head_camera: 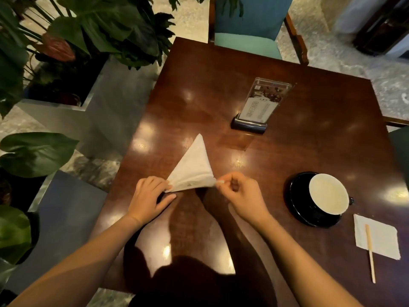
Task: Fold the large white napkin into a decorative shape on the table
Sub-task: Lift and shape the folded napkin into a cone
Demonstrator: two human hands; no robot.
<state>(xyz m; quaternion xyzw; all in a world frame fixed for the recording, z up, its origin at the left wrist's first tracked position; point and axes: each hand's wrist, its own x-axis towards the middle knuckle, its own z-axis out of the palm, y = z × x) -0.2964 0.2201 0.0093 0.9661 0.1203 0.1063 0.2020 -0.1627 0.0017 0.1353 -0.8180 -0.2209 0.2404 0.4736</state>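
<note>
Under the left hand (pixel 148 198), the napkin (pixel 193 168) corner is hidden.

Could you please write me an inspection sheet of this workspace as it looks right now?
Surface: dark glossy wooden table, lamp glare on it.
Job's things: white napkin folded into a triangle, tip pointing away from the person, flat on the table.
Clutter: cup on a black saucer to the right; a smaller napkin with a wooden stirrer lying across it; menu stand beyond the fold.
Grips: left hand holds down the triangle's near-left corner; right hand pinches its near-right corner.
Cables: nothing seen.
Surroundings: potted plants to the left, blue chair at the far side, stone floor.
</note>
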